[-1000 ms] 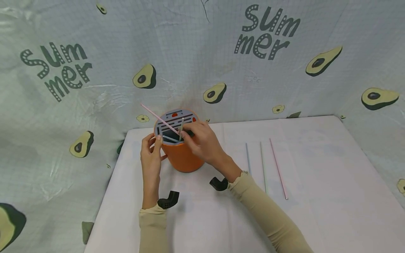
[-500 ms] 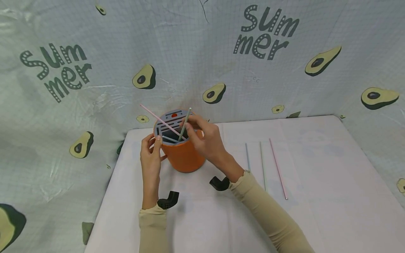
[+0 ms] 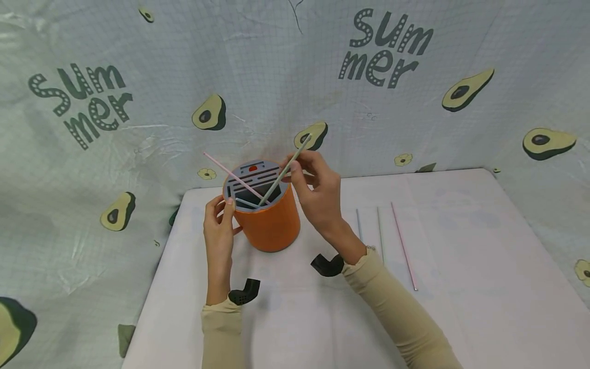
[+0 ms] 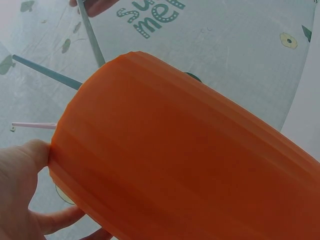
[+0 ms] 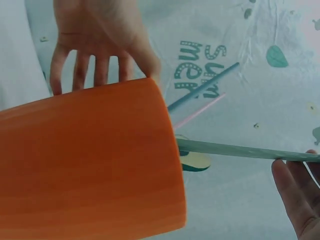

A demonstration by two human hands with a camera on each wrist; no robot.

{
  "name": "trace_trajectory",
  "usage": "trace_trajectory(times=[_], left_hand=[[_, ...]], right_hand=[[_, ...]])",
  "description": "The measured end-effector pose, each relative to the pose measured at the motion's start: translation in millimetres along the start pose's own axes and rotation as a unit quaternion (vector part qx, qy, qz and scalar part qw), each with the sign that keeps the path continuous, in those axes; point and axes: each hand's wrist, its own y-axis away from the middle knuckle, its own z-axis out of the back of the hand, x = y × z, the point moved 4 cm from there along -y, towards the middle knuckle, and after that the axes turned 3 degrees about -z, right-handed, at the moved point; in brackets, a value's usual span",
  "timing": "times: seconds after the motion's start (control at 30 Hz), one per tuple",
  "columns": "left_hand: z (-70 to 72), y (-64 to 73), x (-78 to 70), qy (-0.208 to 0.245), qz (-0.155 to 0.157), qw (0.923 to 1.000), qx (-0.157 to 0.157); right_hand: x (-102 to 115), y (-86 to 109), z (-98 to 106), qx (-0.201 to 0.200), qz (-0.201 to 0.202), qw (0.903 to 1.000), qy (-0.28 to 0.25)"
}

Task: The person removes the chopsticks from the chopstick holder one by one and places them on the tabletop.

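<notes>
A round orange container [image 3: 269, 230] with a slotted grey top [image 3: 239, 171] stands upright on the table. My left hand [image 3: 218, 233] holds its left side, thumb at the rim; in the left wrist view, the left fingers [image 4: 60, 220] reach along the container wall. My right hand [image 3: 322, 192] pinches the upper part of a pale green straw [image 3: 275, 183], whose lower end is in the wide opening of the top. A pink straw [image 3: 226, 169] leans out to the left from that opening. A blue straw [image 5: 205, 87] also slants out, shorter in the head view.
To the right lie three more straws on the white table [image 3: 461, 230]: blue [image 3: 359, 223], green [image 3: 380, 230] and pink [image 3: 404, 246]. A patterned sheet [image 3: 258, 66] hangs close behind the container. Each wrist carries a black camera mount [image 3: 246, 291].
My right hand has moved up and to the right, drawing the green straw further out of the opening and tilting it rightward. The left hand stays on the container.
</notes>
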Motion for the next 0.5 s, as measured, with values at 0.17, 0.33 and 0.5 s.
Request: trace_trajectory(times=[0.17, 0.33, 0.5], left_hand=[[-0.8, -0.2, 0.7, 0.001, 0.001, 1.0000, 0.002], [-0.9, 0.4, 0.8, -0.007, 0.006, 1.0000, 0.000], [-1.0, 0.3, 0.1, -0.014, 0.012, 0.9998, -0.003]], right_hand=[[5, -4.8, 11, -0.022, -0.003, 0.9997, 0.005], [9, -11.2, 29, -0.044, 0.003, 0.9990, -0.003], [11, -17.5, 51, -0.078, -0.004, 0.9963, -0.035]])
